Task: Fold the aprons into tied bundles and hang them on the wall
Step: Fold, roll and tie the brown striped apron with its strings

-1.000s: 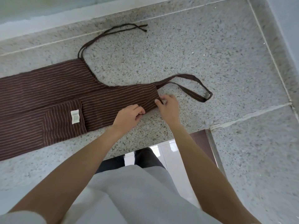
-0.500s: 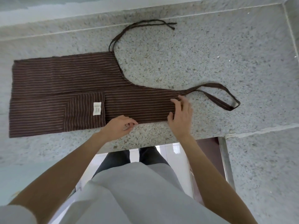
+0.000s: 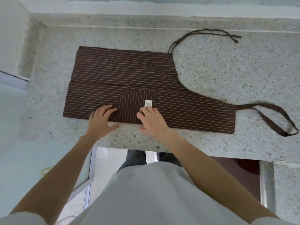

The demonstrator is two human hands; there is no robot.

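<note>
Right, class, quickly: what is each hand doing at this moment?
Left hand: open, fingers flat on the apron.
Right hand: open, fingers spread on the apron beside its white label.

Speckled stone surface [image 3: 227,75] and its surroundings

A pale wall [image 3: 146,7] runs along its far edge. Below the near edge show glossy white floor tiles [image 3: 105,159], a dark red-brown cabinet panel [image 3: 235,172] to the right, and a metal strip [image 3: 266,184] beside it.

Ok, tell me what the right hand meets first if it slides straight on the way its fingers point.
The right hand points up and slightly left; its fingertips nearly touch the white label on the apron pocket, likely first.
</note>
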